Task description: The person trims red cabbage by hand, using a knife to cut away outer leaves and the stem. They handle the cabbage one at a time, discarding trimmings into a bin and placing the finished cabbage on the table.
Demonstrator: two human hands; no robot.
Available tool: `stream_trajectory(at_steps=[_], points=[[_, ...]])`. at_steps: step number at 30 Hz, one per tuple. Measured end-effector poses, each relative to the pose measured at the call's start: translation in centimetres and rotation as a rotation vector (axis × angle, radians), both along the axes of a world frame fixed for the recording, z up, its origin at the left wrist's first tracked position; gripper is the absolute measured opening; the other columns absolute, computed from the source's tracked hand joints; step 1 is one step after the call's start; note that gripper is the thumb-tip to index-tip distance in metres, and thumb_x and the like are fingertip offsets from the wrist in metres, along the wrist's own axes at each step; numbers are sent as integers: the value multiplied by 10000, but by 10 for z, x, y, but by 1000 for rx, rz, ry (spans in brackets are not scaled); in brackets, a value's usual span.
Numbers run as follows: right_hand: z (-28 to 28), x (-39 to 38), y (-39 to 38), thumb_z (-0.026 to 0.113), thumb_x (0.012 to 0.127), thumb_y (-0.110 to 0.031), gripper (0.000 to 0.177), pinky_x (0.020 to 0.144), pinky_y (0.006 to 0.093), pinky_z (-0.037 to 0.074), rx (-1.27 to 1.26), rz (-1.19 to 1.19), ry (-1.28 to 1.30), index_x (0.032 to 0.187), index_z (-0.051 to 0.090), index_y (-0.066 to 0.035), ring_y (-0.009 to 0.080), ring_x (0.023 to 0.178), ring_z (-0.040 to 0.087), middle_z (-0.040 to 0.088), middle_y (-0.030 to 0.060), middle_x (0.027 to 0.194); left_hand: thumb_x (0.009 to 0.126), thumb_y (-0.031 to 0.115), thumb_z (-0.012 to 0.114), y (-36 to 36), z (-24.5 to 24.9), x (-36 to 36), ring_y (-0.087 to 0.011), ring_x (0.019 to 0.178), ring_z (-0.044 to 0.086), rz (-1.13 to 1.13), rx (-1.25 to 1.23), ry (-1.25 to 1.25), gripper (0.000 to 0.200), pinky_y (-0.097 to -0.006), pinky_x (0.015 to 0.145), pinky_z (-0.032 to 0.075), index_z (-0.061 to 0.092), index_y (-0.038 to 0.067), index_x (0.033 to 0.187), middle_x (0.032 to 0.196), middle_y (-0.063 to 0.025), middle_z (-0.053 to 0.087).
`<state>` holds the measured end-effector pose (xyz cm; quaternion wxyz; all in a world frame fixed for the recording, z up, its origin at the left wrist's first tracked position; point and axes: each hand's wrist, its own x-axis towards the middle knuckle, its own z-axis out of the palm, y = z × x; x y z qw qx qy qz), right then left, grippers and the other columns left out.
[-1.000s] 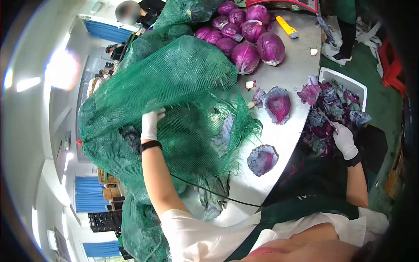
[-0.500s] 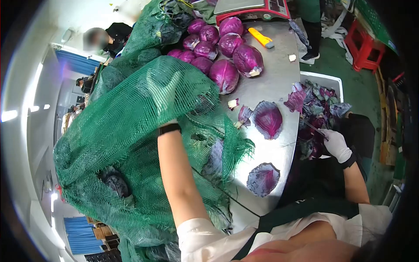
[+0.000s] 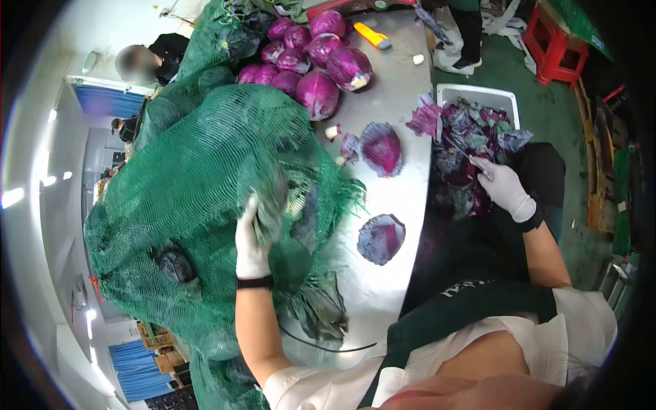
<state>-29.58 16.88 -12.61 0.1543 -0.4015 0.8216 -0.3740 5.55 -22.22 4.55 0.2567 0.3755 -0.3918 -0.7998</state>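
My left hand [image 3: 251, 242], in a white glove, is closed on a dull grey-green cabbage [image 3: 265, 198] with its outer leaves on, blurred by motion, at the mouth of the green mesh sack [image 3: 184, 171]. Another dark cabbage [image 3: 176, 266] shows through the sack's mesh. My right hand [image 3: 504, 186], also gloved, is wrapped round a thin knife [image 3: 471, 159], mostly hidden by the fingers, above the white bin [image 3: 514, 102] of cut leaves. Two loose red cabbage leaves [image 3: 380, 149] [image 3: 381, 239] lie on the metal table [image 3: 403, 82].
Several peeled red cabbages [image 3: 317, 96] are grouped at the table's far side, beside a yellow utility knife [image 3: 372, 35] and a red-edged scale [image 3: 355, 8]. A red stool [image 3: 555, 44] stands on the floor. Another person [image 3: 164, 58] is at the far left.
My left hand has come back from inside the sack with a cabbage in it. My right hand has shifted slightly with the knife. The whole view has moved, so the table appears further left.
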Motion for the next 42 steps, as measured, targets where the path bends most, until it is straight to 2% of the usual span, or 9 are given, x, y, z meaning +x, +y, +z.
stream_trajectory(at_steps=[5,8,11,13,20,33,35,38,42], points=[[62,8,-1,591,859,-68,319,687,367,508,-138,100,-175,1177,588,-92,283,743,663,635,159,786,728,178,822,171,32,-30,-304,1325,446,-119,-687,-247,897,-421,1124,354,353,47,1482,1455,-147,432],[85,32,-10,572,845,-46,283,670,373,511,-313,251,-271,1127,572,-74,279,727,659,621,131,758,696,81,804,196,-11,-33,-330,1351,393,-586,-1447,-653,900,-434,1147,304,350,53,1473,1418,-185,430],[106,60,-15,582,868,-106,286,652,425,532,-296,407,-271,1153,577,-75,346,725,672,668,170,811,726,157,842,228,-22,-48,-347,1321,409,-399,-1021,-528,866,-434,1147,290,367,-8,1429,1407,-199,424],[109,76,-17,586,890,-149,259,644,463,540,-155,424,-153,1138,580,-73,382,705,665,679,193,840,800,190,820,231,-29,-52,-280,1297,433,-388,-1238,-653,809,-398,1135,304,361,7,1441,1405,-158,436],[101,102,-33,543,879,-108,155,518,452,521,-56,416,0,958,546,25,370,605,662,620,195,664,794,154,802,250,-36,-72,-361,1273,428,-260,-1381,-771,784,-461,1109,328,377,3,1436,1344,-210,422],[76,114,-75,575,838,-97,240,464,409,514,-25,405,328,994,556,85,320,549,667,632,170,666,771,251,834,275,-72,-65,-477,1288,389,18,-1549,-749,832,-527,1079,355,401,15,1442,1406,-293,329],[73,102,-80,578,835,-117,319,460,415,503,141,610,355,1063,560,105,319,544,654,623,173,652,858,253,747,263,-64,-53,-428,1301,402,-40,-1458,-670,731,-519,1111,305,394,-9,1442,1412,-268,375],[78,100,-79,581,836,-119,300,515,412,521,45,481,171,1072,578,66,324,624,671,648,169,716,1011,278,531,248,-62,-37,-331,1235,481,54,-1101,-535,520,-439,1091,333,422,-39,1408,1362,-230,483],[77,97,-74,560,857,-104,335,557,407,527,-78,445,-42,1169,563,18,309,681,684,665,153,770,995,212,583,214,-47,-25,-269,1005,603,297,-1134,-709,333,-375,951,460,606,-50,1199,1121,-175,644]])
